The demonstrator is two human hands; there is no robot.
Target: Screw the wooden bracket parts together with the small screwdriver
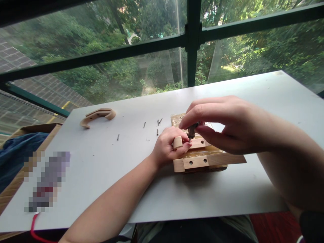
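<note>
My right hand (222,123) is closed round a short dark screwdriver (192,131), its shaft pointing down. Close under it, my left hand (168,143) grips the rounded end of a pale wooden piece (178,142), with thumb and forefinger by the screwdriver's tip. Whether a screw sits under the tip is hidden by the fingers. In front lies a second wooden piece (215,160) with two dark screw holes or heads and a pointed right end. Both pieces rest on a block wrapped in shiny yellowish film (177,118), partly covered by my hands.
Several loose screws (157,131) lie left of the block on the white table (121,182). A curved wooden part (98,116) is at the far left. A pixelated object (49,182) lies near the left edge, beside a cardboard box (48,135) with blue cloth. Windows stand behind.
</note>
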